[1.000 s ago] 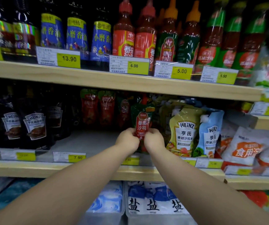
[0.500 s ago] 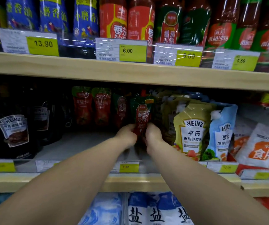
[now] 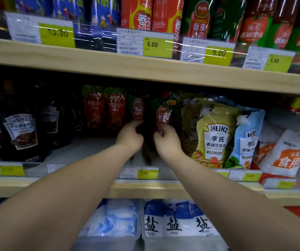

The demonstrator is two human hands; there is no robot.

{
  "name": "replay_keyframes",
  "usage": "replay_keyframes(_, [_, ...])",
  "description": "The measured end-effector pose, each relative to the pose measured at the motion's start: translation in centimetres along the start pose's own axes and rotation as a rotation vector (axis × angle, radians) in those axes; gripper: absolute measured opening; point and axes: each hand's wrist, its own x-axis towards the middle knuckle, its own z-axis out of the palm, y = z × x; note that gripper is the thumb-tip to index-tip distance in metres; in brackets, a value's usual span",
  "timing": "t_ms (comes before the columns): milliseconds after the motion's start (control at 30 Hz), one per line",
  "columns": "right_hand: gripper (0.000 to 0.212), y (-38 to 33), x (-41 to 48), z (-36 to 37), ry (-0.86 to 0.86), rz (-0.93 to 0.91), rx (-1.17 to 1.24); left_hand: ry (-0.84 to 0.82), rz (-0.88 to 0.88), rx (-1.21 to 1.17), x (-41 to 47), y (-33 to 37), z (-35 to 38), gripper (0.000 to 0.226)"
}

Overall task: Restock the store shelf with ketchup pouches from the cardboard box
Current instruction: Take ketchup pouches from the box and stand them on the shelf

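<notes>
Left hand [image 3: 130, 135] pinched one upright ketchup pouch [image 3: 138, 110]; right hand [image 3: 167, 140] pinched its neighbour [image 3: 163, 114]. Both stood deep on the middle shelf [image 3: 91, 151], beside earlier red pouches [image 3: 103, 107], likely held by their bases so they faced forward without toppling.

Lighting: dim, deep shadow under upper shelf [image 3: 145, 69]. Glare streaks on price tags [image 3: 157, 44]. Motion blur; wide-angle edge bending.

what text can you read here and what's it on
"13.90", "6.00", "5.00", "5.50": top shelf price tags.
"7.90": middle shelf tag.
"HEINZ": yellow pouch, blue pouch, dark pouches.
"盐": salt bags.
Barcode print and other tags: too blurred.
</notes>
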Motion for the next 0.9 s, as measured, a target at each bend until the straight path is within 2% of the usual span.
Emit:
replay_keyframes(100, [0.026,-1.7,-3.3,1.1,0.068,-0.196,-0.032,0.254,0.059,-0.033,-2.9,-0.5,-2.9,0.048])
replay_keyframes(233, [0.010,-5.1,-7.6,4.6,-0.007,-0.290,0.029,0.431,0.048,-0.020,-7.8,-2.7,-7.8,0.041])
replay_keyframes(367, [0.018,-7.6,-12.5,9.7,-0.090,-0.282,0.132,0.513,-0.068,-0.053,-13.0,-7.2,-12.5,0.041])
replay_keyframes(500, [0.018,-9.0,-17.8,15.9,-0.280,-0.266,0.220,0.665,-0.264,-0.089,-19.3,-13.2,-16.5,0.042])
replay_keyframes(733, [0.018,-9.1,-25.9,24.9,-0.621,-0.227,0.273,0.598,-0.523,0.253,-29.3,-22.5,-25.1,0.039])
replay_keyframes(833, [0.017,-8.1,-29.4,28.4,-0.829,-0.182,0.218,0.464,-0.800,0.336,-33.8,-25.8,-27.9,0.036])
replay_keyframes(900, [0.017,-7.7,-31.3,30.4,-1.030,-0.109,0.088,0.296,-0.966,0.391,-36.4,-27.4,-28.5,0.031])
